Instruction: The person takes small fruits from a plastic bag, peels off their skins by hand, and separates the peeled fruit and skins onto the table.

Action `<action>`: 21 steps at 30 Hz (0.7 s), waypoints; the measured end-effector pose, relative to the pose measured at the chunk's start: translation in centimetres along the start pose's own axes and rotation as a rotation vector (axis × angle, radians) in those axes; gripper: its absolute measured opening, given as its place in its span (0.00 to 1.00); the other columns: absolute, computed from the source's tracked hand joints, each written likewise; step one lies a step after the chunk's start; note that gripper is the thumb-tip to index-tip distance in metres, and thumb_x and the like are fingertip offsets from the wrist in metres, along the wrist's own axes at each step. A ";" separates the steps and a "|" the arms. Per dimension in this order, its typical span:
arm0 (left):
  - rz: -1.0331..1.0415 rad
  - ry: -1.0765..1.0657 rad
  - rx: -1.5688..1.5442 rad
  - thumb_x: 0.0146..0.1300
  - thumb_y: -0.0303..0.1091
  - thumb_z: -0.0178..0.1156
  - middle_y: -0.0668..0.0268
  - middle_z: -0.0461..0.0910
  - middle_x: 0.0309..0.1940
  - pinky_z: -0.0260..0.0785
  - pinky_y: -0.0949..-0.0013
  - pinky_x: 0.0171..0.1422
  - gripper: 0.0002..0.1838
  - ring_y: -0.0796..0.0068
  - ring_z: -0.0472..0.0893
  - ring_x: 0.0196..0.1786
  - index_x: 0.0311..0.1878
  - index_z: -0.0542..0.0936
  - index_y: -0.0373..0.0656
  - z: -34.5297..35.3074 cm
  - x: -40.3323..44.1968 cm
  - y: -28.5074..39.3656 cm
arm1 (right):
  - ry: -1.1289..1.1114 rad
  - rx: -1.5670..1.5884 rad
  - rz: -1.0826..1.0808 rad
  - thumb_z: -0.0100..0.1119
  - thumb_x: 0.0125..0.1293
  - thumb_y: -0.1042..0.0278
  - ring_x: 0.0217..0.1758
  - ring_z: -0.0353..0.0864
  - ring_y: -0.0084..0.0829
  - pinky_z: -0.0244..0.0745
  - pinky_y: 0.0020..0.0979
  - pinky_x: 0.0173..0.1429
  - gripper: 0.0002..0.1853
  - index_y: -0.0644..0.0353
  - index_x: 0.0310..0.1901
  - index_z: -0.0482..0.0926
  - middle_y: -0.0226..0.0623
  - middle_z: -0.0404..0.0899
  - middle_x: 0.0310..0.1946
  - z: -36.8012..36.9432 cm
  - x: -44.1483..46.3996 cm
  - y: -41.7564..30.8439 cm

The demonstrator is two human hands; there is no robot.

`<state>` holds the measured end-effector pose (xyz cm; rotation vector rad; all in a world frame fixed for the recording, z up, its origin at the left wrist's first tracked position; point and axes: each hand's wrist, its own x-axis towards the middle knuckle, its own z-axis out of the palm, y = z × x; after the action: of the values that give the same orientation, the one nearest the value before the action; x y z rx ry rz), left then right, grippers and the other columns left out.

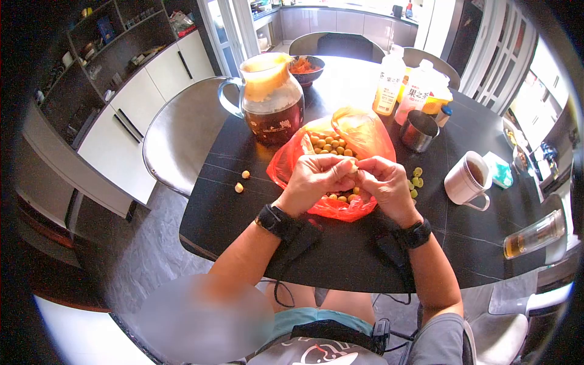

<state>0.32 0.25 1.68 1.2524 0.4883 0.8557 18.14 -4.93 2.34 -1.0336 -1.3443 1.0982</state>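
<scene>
My left hand (317, 177) and my right hand (390, 186) meet fingertip to fingertip above a red plastic bag (286, 159). Pinched between them is a small pale longan (354, 166), mostly covered by the fingers. The bag lies open, filled with round yellow-brown longans (331, 145); some also show below my hands. To the left of the bag, two small pale round pieces (239, 187) rest on the table. Several greenish pieces (416, 181), perhaps peel, lie by my right hand. Both wrists wear black bands.
On the dark table (243, 225) stands a glass pitcher (272, 103) of dark liquid, with a bowl of orange food (306, 68) behind it. Drink bottles (389, 85), a metal cup (419, 131), a white mug (467, 179) and a tilted glass (533, 235) are on the right.
</scene>
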 end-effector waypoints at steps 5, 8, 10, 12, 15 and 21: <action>-0.023 0.024 -0.030 0.67 0.38 0.58 0.66 0.82 0.36 0.78 0.77 0.43 0.15 0.81 0.81 0.37 0.48 0.78 0.36 0.0 0.4 -0.6 | -0.024 -0.042 -0.008 0.52 0.67 0.74 0.22 0.75 0.17 0.73 0.20 0.26 0.08 0.68 0.43 0.75 0.30 0.78 0.27 0.0 0.3 0.7; -0.029 0.023 -0.065 0.67 0.38 0.58 0.66 0.82 0.36 0.78 0.76 0.44 0.15 0.81 0.81 0.38 0.50 0.77 0.37 0.0 0.3 -0.6 | -0.049 0.007 0.034 0.48 0.67 0.73 0.22 0.76 0.20 0.75 0.22 0.27 0.07 0.67 0.41 0.74 0.32 0.77 0.26 -0.2 0.3 0.2; -0.035 0.019 -0.068 0.67 0.37 0.58 0.65 0.82 0.37 0.78 0.75 0.44 0.15 0.81 0.81 0.38 0.51 0.76 0.38 0.0 0.3 -0.4 | -0.060 0.071 0.080 0.47 0.68 0.71 0.23 0.77 0.21 0.77 0.24 0.28 0.08 0.66 0.39 0.73 0.33 0.77 0.27 -0.4 0.3 -0.1; -0.070 0.029 -0.090 0.66 0.36 0.59 0.65 0.82 0.38 0.78 0.75 0.44 0.14 0.81 0.81 0.38 0.51 0.76 0.38 0.0 0.3 -0.1 | -0.044 0.417 0.171 0.44 0.67 0.69 0.23 0.77 0.23 0.78 0.26 0.29 0.09 0.65 0.38 0.73 0.36 0.76 0.27 -0.4 0.4 -0.2; -0.001 -0.012 -0.047 0.65 0.33 0.60 0.65 0.81 0.37 0.77 0.76 0.44 0.13 0.81 0.81 0.38 0.50 0.76 0.39 0.3 0.1 0.2 | -0.028 0.413 0.176 0.46 0.71 0.60 0.24 0.76 0.23 0.78 0.26 0.29 0.14 0.63 0.38 0.73 0.36 0.76 0.28 -0.5 0.4 -0.1; 0.126 0.003 -0.005 0.63 0.31 0.62 0.65 0.80 0.40 0.75 0.78 0.43 0.13 0.81 0.80 0.40 0.49 0.78 0.38 0.3 0.3 -0.3 | -0.127 0.184 0.109 0.49 0.72 0.56 0.26 0.77 0.19 0.76 0.21 0.30 0.16 0.63 0.41 0.74 0.33 0.78 0.31 -0.8 0.5 1.3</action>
<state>0.86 0.27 1.55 1.2881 0.4131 0.9647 18.90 -4.12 1.16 -0.9229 -1.2711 1.3619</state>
